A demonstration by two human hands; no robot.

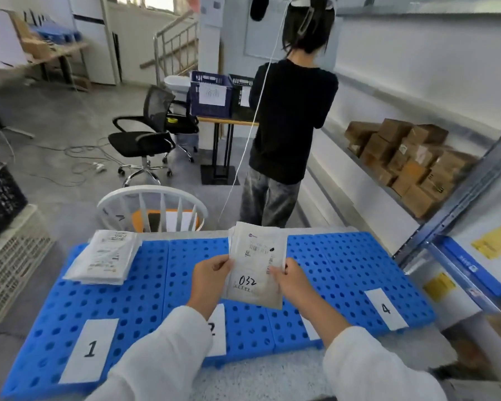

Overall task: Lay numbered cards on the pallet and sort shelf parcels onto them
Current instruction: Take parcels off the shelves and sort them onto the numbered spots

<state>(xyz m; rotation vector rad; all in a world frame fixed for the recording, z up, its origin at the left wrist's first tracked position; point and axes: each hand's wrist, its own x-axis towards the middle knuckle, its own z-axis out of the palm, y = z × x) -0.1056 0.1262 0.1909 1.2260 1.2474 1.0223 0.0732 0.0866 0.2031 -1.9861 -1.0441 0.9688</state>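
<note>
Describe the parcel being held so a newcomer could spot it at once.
Find the blue pallet; above its middle, the left hand and right hand hold up a white parcel. Unlike the stack lying flat at the pallet's far left corner, beyond card 1, it has 032 handwritten in black on its front.

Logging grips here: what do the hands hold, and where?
A white flat paper parcel marked 032: left hand on its left edge, right hand on its right.
</note>
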